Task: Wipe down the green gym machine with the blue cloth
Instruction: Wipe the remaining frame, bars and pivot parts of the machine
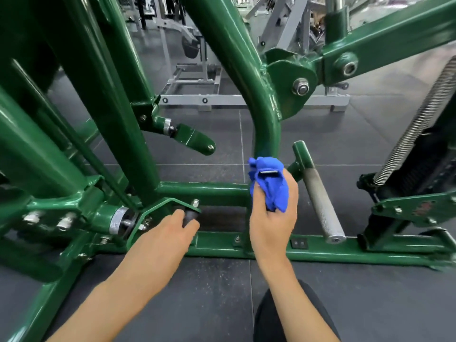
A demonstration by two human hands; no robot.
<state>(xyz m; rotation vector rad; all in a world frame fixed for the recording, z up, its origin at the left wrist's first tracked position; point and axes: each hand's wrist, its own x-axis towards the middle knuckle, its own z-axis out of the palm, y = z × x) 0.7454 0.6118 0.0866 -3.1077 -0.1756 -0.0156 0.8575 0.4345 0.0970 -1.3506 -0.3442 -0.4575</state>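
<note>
Low centre-left, the left hand (170, 234) pinches a black knob (189, 217) on the green gym machine (212, 191); right of it, the nearer right hand (271, 225) clutches the bunched blue cloth (270, 183) just below the curved tube (266, 129) rising toward upper centre

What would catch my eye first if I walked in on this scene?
The glossy green machine frame fills the view. At centre the right hand grips a bright blue cloth by the foot of the curved tube; lower left, the left hand holds a black knob.
</note>
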